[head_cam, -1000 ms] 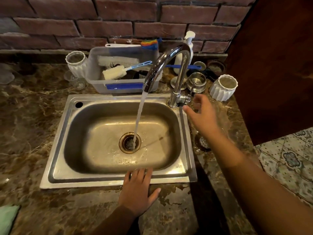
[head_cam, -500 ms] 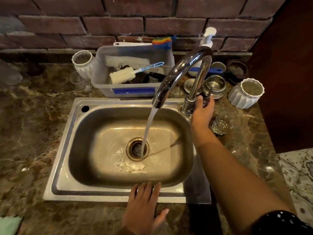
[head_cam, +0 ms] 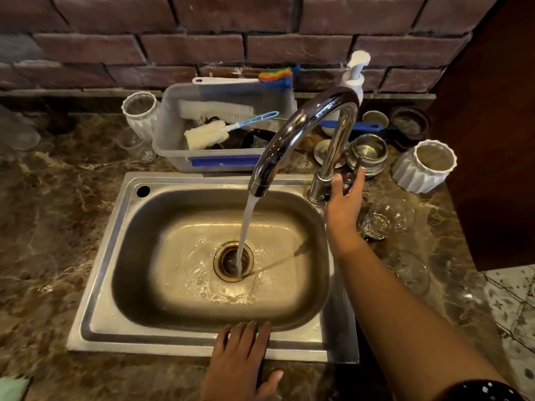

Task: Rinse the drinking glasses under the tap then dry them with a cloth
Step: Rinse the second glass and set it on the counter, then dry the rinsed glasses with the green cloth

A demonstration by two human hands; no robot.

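Water runs in a steady stream from the curved chrome tap [head_cam: 304,137] into the drain of the stainless steel sink [head_cam: 121,233], which is set in the brown marbled stone bench [head_cam: 52,221].

The right hand [head_cam: 344,206] reaches across the sink's back right corner, with its fingers curled round the small tap lever at the base of the spout; it grips that lever and holds no glass. The forearm slants up from the near right, palm facing left towards the tap column.

The left hand [head_cam: 240,363] lies flat and relaxed, palm down, on the near rim of the sink, fingers spread over the steel and holding nothing.

The clear drinking glasses [head_cam: 385,218] wait on the bench along the right edge of the sink. The nearest lies just right of the right wrist, apparently tipped on its side with the mouth towards the right, though its transparency makes this hard to judge. At least one more clear glass [head_cam: 411,273] sits nearer the front right of the bench.

Since the glasses lie to the right of the right hand and well apart from the left, the right hand is the better placed to take one: it would need to let go of the lever and draw back and rightwards.

A pale green cloth [head_cam: 13,389] shows at the near left corner of the bench, closer to the left hand.
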